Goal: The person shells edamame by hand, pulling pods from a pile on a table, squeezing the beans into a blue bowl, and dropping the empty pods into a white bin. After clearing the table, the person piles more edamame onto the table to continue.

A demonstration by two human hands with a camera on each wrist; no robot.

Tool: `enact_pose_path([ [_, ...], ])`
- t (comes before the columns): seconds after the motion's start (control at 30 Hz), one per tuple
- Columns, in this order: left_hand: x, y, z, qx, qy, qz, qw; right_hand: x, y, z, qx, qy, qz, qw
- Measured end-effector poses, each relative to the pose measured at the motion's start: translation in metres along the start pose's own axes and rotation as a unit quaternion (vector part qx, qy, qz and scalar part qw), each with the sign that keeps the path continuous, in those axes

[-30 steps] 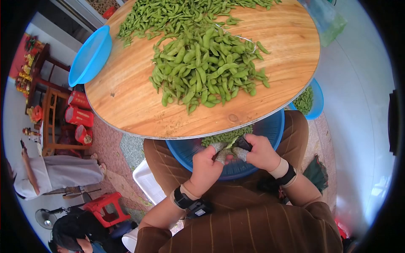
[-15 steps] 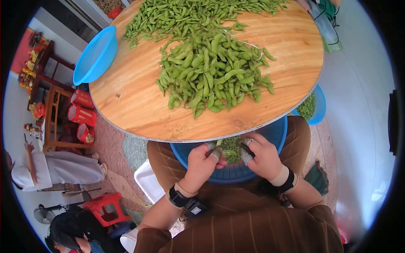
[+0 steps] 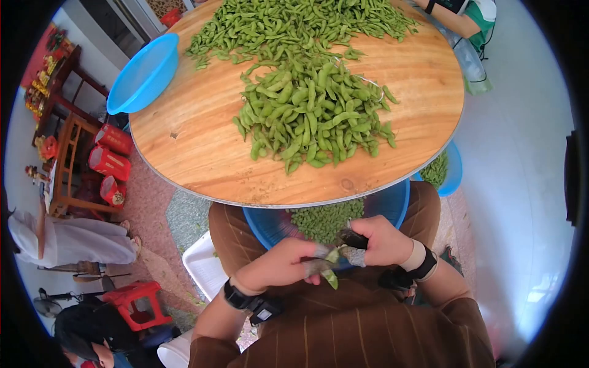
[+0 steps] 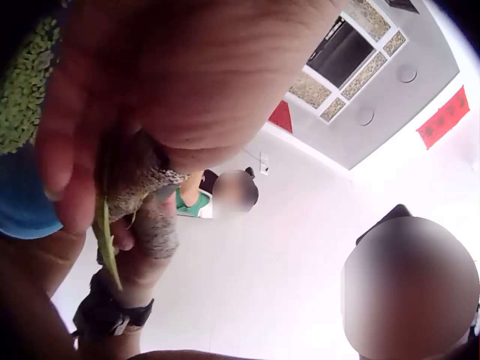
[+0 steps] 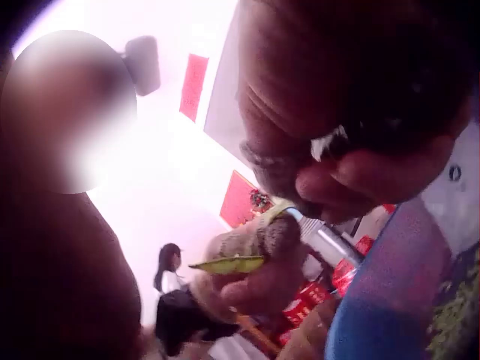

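Observation:
In the head view, my left hand [image 3: 279, 265] pinches a split green soybean pod [image 3: 332, 277] between thumb and fingers, above my lap at the near rim of the blue basin [image 3: 257, 228]. My right hand [image 3: 381, 243] has curled fingers meeting the pod's upper end. Grey wraps cover fingertips of both hands, and something black [image 3: 354, 238] covers part of the right hand's fingers. Shelled green beans [image 3: 325, 222] lie in the basin. In the left wrist view, the pod [image 4: 109, 251] hangs down from the left fingers.
A round wooden table [image 3: 196, 153] overhangs the basin, with heaps of pods [image 3: 316, 110] on top. A blue bowl [image 3: 142, 76] tilts at its left edge. Another blue bowl [image 3: 453, 172] holds beans at right. A white tray [image 3: 205, 264] stands left of my leg. Other people are nearby.
Both hands have drawn back from over the basin toward my lap. A split pod now shows between them, and the beans in the basin are more exposed. A person's arm has appeared at the table's far right.

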State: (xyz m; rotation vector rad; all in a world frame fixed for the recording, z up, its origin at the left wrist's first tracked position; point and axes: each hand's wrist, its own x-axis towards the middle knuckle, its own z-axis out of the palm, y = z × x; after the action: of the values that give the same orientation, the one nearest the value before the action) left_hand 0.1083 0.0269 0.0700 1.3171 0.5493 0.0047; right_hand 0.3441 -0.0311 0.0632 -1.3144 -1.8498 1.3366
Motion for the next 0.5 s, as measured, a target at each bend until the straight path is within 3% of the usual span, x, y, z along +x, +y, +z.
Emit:
enact_pose_path([
  [0.03,-0.01,0.001,0.0,-0.026,0.04,-0.002,0.999,-0.001,0.0,0.0,-0.003,0.0,0.0,1.0],
  [0.1,-0.041,-0.005,-0.009,0.023,0.146,0.013,0.989,-0.002,0.002,-0.002,-0.251,0.043,-0.129,0.958],
  [0.13,-0.059,-0.01,-0.015,0.054,0.197,0.014,0.979,-0.001,-0.002,-0.005,-0.252,0.042,-0.131,0.958],
  [0.17,-0.076,-0.008,-0.018,0.109,0.264,-0.013,0.958,0.0,-0.011,-0.009,-0.254,0.063,-0.078,0.962],
  [0.2,-0.093,-0.008,-0.021,0.165,0.329,-0.041,0.929,0.001,-0.018,-0.014,-0.254,0.084,-0.024,0.963],
  [0.23,-0.112,-0.028,-0.029,0.25,0.391,-0.054,0.884,0.006,-0.024,-0.019,-0.253,0.085,-0.025,0.963],
  [0.27,-0.125,-0.036,-0.032,0.296,0.443,-0.094,0.841,0.014,-0.031,-0.024,-0.244,0.2,-0.03,0.948],
  [0.3,-0.135,-0.041,-0.031,0.298,0.443,-0.094,0.841,0.023,-0.036,-0.029,-0.232,0.312,-0.034,0.921],
  [0.37,-0.148,-0.048,-0.028,0.525,0.451,-0.22,0.688,0.046,-0.035,-0.038,-0.258,0.35,-0.021,0.9],
  [0.4,-0.148,-0.043,-0.024,0.474,0.456,-0.295,0.693,0.054,-0.033,-0.04,-0.285,0.386,-0.008,0.877],
  [0.5,-0.136,-0.038,-0.025,0.481,0.458,-0.261,0.701,0.065,-0.022,-0.039,-0.293,0.389,-0.019,0.873],
])
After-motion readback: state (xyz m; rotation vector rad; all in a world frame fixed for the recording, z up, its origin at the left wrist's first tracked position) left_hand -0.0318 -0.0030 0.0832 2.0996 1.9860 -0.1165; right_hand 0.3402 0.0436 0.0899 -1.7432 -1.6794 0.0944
